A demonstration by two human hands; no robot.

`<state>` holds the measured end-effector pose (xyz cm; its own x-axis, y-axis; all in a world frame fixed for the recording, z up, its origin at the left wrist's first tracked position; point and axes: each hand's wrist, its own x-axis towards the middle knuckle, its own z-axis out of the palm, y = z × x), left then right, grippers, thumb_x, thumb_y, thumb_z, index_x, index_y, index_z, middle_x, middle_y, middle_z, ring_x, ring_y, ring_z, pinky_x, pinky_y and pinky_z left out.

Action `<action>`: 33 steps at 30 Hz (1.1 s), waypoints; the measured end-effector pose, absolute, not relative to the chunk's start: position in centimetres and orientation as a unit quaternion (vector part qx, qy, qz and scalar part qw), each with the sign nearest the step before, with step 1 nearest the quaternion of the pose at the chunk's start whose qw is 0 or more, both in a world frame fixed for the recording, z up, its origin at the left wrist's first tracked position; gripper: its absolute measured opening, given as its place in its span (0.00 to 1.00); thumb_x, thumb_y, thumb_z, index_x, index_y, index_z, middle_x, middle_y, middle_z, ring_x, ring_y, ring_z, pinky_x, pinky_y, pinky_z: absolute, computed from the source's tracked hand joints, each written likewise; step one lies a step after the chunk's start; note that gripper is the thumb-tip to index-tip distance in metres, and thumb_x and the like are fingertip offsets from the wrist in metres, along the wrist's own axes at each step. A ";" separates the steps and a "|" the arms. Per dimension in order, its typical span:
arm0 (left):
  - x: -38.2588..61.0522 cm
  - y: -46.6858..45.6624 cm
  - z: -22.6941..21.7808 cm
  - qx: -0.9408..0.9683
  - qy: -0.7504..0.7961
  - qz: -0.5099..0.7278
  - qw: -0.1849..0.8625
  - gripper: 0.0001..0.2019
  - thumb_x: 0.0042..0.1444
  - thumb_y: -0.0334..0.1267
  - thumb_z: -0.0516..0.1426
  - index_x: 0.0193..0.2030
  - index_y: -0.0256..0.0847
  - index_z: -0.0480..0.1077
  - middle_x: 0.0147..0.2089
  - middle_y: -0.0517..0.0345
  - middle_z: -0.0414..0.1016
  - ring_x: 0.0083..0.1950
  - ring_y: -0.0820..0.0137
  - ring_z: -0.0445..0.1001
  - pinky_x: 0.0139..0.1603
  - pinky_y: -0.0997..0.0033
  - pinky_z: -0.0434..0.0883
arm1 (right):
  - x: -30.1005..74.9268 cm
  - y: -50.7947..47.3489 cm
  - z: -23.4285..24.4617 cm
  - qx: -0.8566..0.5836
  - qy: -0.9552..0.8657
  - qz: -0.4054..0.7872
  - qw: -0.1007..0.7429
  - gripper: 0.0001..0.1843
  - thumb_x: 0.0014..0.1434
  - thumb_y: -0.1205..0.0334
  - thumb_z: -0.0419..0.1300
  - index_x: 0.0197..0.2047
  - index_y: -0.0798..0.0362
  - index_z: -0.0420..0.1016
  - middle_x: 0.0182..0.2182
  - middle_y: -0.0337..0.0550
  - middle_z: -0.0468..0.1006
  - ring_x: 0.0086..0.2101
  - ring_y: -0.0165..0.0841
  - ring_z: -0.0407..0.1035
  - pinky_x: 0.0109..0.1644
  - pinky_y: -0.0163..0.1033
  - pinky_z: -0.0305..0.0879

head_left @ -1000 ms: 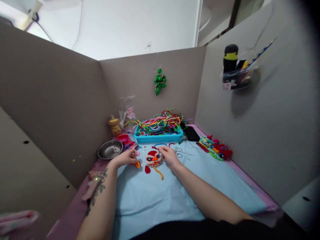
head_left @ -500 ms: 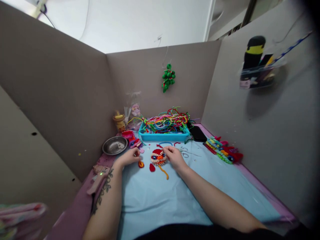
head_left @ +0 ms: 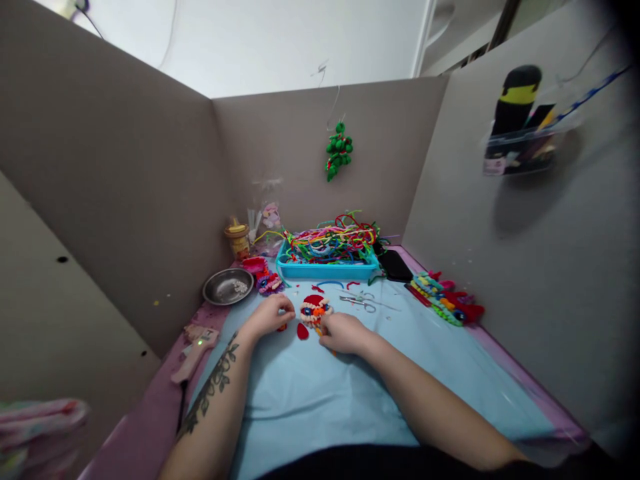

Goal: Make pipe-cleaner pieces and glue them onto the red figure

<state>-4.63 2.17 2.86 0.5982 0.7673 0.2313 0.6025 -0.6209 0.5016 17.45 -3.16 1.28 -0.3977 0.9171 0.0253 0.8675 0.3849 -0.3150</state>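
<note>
Garment in black runs along the bottom edge. Pink fabric, blurred, at lower left. Blue sheet, creased, spread through the lower centre. Pink glue gun at left, just beside the tattooed left forearm; small green light lit on it, dark cord trailing down the frame.

Right hand, frame centre: fingers curled together at the lower right edge of the round craft piece. Orange strand runs partly beneath those fingers; cannot tell whether it is pinched. Left hand, left of centre: thumb and fingertips close together, over a red-and-orange piece mostly hidden; contact cannot be told.

Craft piece lies on the sheet between the hands: red top, cream fringe, blue eyes, orange middle. Red felt drop just below it.

Scissors right of centre. Metal bowl at left, whitish bits inside. Colourful fuzzy pieces at right. Dark phone beside blue tray, heaped with multicoloured strands. Tan cup left of tray. Green ornament hangs at upper centre; clear bin, upper right, bears a black-and-yellow bottle.
</note>
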 end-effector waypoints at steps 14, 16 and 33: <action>-1.5 -0.2 4.2 0.696 0.366 0.381 0.487 0.16 0.46 0.40 0.60 0.42 0.39 0.76 0.33 0.55 0.78 0.27 0.73 0.70 0.28 0.76 0.65 | 16.2 -2.9 2.2 -0.394 -0.647 0.456 0.468 0.12 0.52 0.53 0.57 0.26 0.54 0.64 0.17 0.32 0.64 0.18 0.24 0.56 0.23 0.30 0.51; -1.2 -0.3 4.2 0.686 0.358 0.392 0.499 0.14 0.45 0.38 0.60 0.40 0.38 0.77 0.32 0.55 0.78 0.27 0.73 0.70 0.28 0.75 0.66 | 16.0 -2.9 2.0 -0.373 -0.641 0.490 0.457 0.14 0.52 0.52 0.59 0.26 0.54 0.64 0.17 0.32 0.64 0.18 0.24 0.56 0.23 0.30 0.51; -2.1 0.8 3.1 0.620 0.431 0.588 0.289 0.08 0.48 0.42 0.59 0.31 0.40 0.75 0.34 0.53 0.76 0.36 0.66 0.72 0.33 0.73 0.67 | 15.7 -3.2 1.4 -0.417 -0.697 0.236 0.534 0.04 0.55 0.64 0.56 0.33 0.52 0.71 0.31 0.42 0.70 0.31 0.31 0.66 0.34 0.35 0.62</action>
